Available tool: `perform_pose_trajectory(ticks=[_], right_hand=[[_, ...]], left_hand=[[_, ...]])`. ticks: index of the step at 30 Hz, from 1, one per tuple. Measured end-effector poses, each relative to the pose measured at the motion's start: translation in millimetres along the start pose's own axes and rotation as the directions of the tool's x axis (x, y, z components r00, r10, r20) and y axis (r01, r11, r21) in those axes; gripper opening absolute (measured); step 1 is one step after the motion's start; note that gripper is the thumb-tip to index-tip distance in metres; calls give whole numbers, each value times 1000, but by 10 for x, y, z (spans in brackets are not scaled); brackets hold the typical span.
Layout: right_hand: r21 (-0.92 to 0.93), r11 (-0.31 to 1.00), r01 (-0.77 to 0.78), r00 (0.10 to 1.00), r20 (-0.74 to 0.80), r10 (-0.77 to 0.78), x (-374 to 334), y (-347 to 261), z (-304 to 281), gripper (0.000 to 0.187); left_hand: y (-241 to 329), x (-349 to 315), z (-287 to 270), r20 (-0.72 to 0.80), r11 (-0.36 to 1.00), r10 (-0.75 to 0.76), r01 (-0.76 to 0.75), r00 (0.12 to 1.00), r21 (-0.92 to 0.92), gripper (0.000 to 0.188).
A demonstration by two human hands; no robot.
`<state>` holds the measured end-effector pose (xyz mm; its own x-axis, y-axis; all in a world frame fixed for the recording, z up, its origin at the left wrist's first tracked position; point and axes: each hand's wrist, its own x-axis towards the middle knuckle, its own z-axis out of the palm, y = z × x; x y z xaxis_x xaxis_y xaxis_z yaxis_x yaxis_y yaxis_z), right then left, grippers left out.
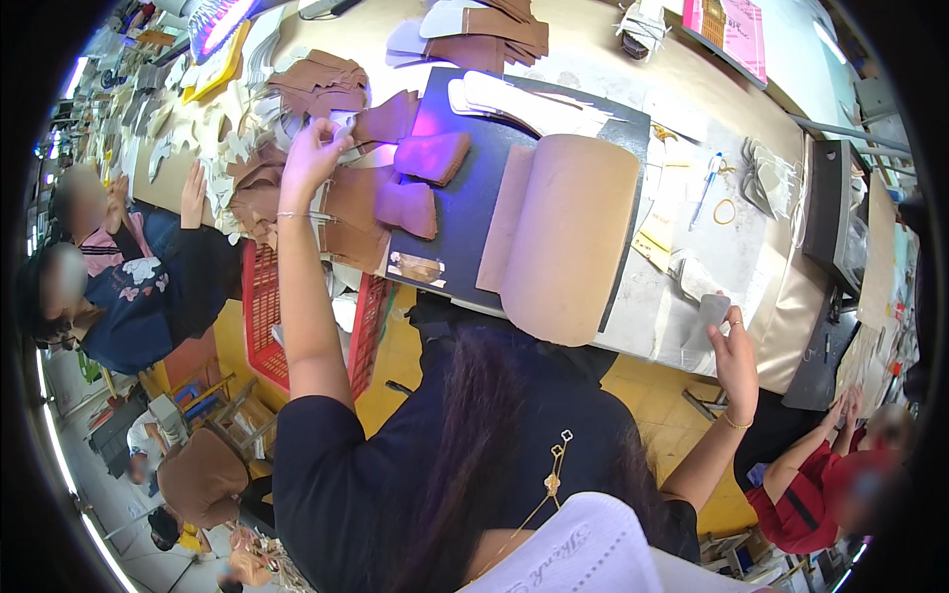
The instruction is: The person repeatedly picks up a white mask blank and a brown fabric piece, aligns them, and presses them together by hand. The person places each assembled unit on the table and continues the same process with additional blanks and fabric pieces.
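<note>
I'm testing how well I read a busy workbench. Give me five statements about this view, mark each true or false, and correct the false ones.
1. The right hand holds a small grey piece. True.
2. A curved tan sheet partly covers the dark board. True.
3. The left hand rests on the curved tan sheet. False: it is among the brown cut pieces, left of the dark board.
4. The plastic basket at the person's left is blue. False: it is red.
5. A pen lies to the right of the curved tan sheet. True.
</note>
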<state>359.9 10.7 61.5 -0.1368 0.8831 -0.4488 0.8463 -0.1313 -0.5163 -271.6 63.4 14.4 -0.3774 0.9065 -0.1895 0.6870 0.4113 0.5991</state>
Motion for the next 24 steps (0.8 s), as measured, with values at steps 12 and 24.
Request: perform_pose_trajectory(ticks=[12,24], right_hand=[[184,981,-64,994,101,46,-8,7,-102,37],[543,805,238,948,-312,-70,177,-198,-183,13]], left_hand=[[582,-362,-310,246,821,136,30,960,-571,21],[2081,-1323,90,461,457,338,286,820,-843,22]])
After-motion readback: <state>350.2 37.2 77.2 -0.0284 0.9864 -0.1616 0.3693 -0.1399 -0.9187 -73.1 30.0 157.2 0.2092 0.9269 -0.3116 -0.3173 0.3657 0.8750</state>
